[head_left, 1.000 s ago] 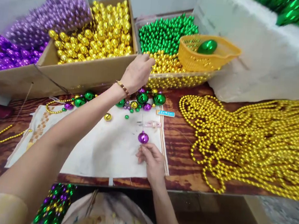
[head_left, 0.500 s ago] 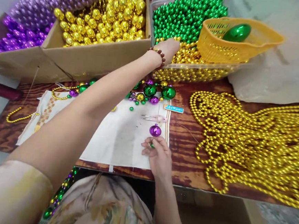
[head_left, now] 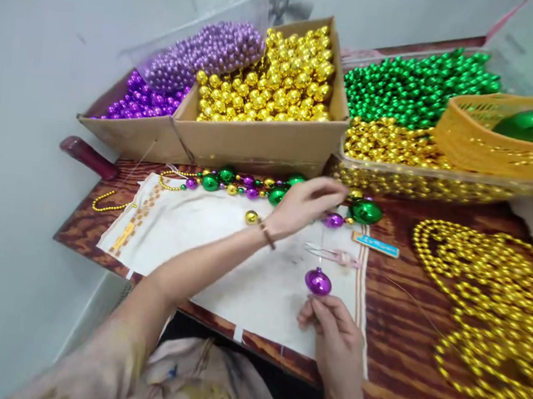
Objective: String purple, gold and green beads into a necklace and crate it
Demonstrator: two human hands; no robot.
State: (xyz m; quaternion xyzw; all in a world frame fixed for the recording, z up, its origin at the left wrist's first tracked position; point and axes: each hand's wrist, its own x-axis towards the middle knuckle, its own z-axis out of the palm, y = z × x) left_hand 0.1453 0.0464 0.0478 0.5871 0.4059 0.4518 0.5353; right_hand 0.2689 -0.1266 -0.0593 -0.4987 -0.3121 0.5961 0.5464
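My left hand [head_left: 307,204] hovers over the white cloth [head_left: 207,250] near the loose green, gold and purple beads [head_left: 249,186], its fingers pinched together on something too small to name. A thin thread seems to run down from it to a large purple bead [head_left: 318,281]. Just below that bead, my right hand [head_left: 333,332] rests at the cloth's near edge with fingers closed on something I cannot make out. A big green bead [head_left: 366,211] lies right of my left hand.
Cardboard boxes of gold beads [head_left: 275,83] and purple beads [head_left: 164,87] stand at the back. A clear bin [head_left: 416,113] holds green and gold beads, with a yellow basket [head_left: 488,137] on it. Gold bead strings [head_left: 493,303] cover the right. Scissors [head_left: 331,254] lie on the cloth.
My left hand has come back from the bin of gold beads to above the cloth. The camera has swung left and up. My right hand stays by the purple bead.
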